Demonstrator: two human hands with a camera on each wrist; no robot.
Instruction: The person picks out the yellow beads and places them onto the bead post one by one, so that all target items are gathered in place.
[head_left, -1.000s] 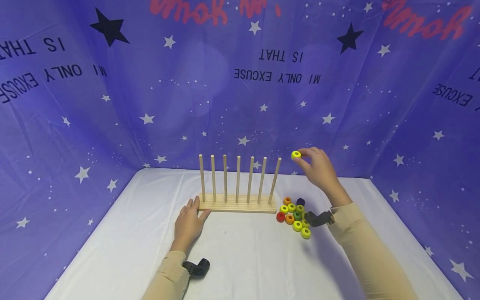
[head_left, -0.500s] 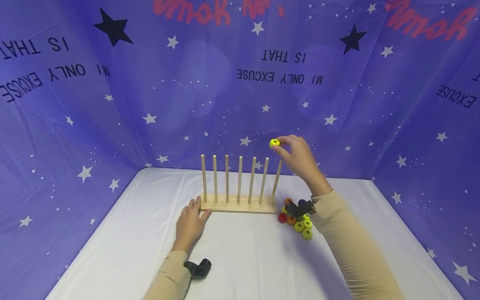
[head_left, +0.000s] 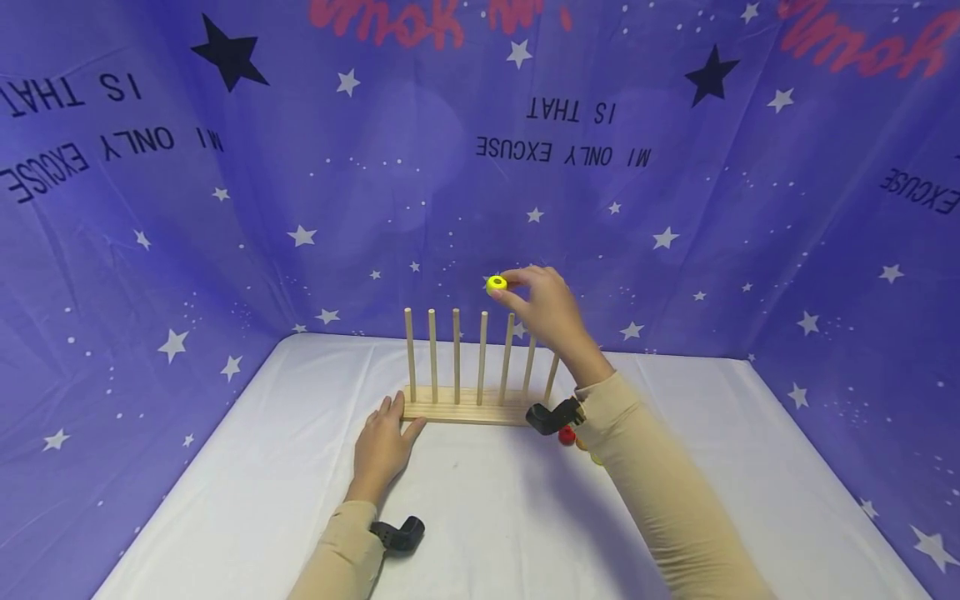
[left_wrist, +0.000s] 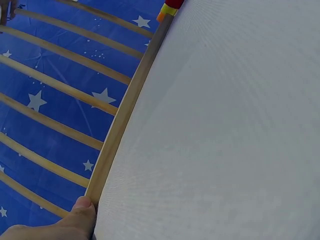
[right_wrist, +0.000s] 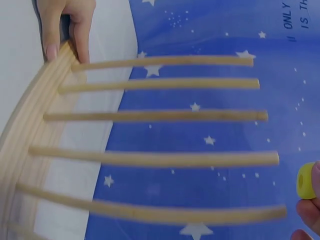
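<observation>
A wooden base (head_left: 465,412) carries a row of several upright, bare pegs (head_left: 482,358). My left hand (head_left: 381,446) is at the base's left end, thumb along the front edge and fingers at the side; the left wrist view shows the thumb (left_wrist: 80,215) against the wood. Above the pegs, my right hand (head_left: 551,312) pinches a yellow bead (head_left: 497,285) between thumb and fingertips, its hole facing up. In the right wrist view the yellow bead (right_wrist: 306,181) is apart from the peg tips.
Loose beads, among them a red one (head_left: 566,436), lie by the base's right end, mostly hidden under my right forearm. White cloth (head_left: 465,517) covers the table. A blue starred curtain (head_left: 420,208) hangs behind and at both sides.
My right hand has carried the yellow bead leftward, from right of the pegs to above them, and its sleeve now covers most loose beads. My left hand has stayed at the base.
</observation>
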